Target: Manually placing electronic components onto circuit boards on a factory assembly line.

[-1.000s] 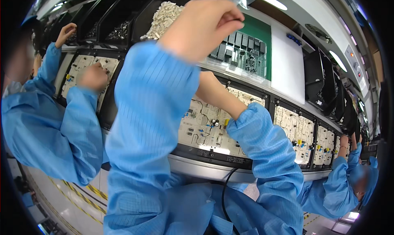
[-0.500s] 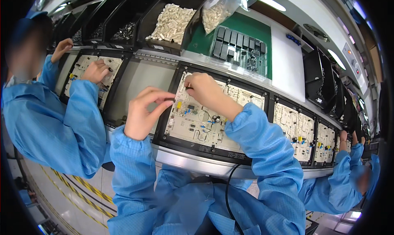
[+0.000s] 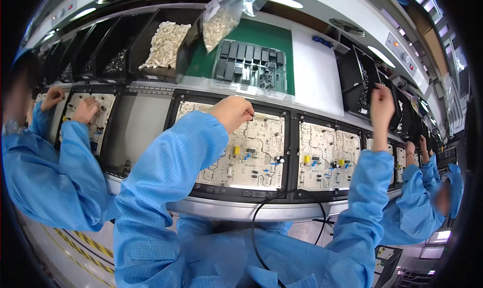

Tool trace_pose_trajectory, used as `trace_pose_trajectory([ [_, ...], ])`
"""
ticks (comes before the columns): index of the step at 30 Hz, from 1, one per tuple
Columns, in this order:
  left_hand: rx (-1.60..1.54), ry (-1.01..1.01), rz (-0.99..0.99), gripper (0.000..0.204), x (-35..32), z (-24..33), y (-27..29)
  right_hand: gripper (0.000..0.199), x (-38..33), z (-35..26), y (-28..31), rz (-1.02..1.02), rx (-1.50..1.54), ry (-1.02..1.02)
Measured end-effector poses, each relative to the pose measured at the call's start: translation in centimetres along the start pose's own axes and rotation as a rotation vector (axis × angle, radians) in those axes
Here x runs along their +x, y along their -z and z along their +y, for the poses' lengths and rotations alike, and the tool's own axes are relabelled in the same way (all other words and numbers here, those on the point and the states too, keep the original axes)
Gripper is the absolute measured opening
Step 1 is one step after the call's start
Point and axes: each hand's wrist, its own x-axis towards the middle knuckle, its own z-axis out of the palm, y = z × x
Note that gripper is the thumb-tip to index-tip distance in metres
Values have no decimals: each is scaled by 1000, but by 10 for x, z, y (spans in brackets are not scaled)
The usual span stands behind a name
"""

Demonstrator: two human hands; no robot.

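Observation:
My left hand (image 3: 233, 113) reaches over the upper part of a cream circuit board (image 3: 269, 143) held in a black frame (image 3: 221, 190). Its fingertips are pinched at the board's far edge, where a small dark piece shows, too small to name. Yellow, blue and black components stand on the board. Off to the right, my right hand (image 3: 382, 105) is raised in front of black parts bins (image 3: 356, 81). Its fingers are curled together and slightly blurred; whatever they hold is hidden.
Behind the boards lies a clear tray of black components (image 3: 251, 61), beside a bag of cream parts (image 3: 220, 26). A black bin holds cream pieces (image 3: 167, 44). More framed boards (image 3: 329, 157) line the right. Co-workers work on both sides; a black cable (image 3: 256, 222) hangs before me.
My left hand has moved right over the board, to its far edge. My right hand has left the board and swung right to the bins. The view has shifted to the right.

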Motion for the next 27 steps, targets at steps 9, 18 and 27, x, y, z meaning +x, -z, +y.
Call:
trace_pose_trajectory([
  [9,121,-64,12,11,11,3,-10,45,47,234,23,-45,-615,-412],
  [18,165,43,-2,14,-8,12,-5,26,27,242,-14,-178,-115,-308],
  [27,166,-93,4,12,6,11,-4,36,29,244,20,-508,153,-62],
])
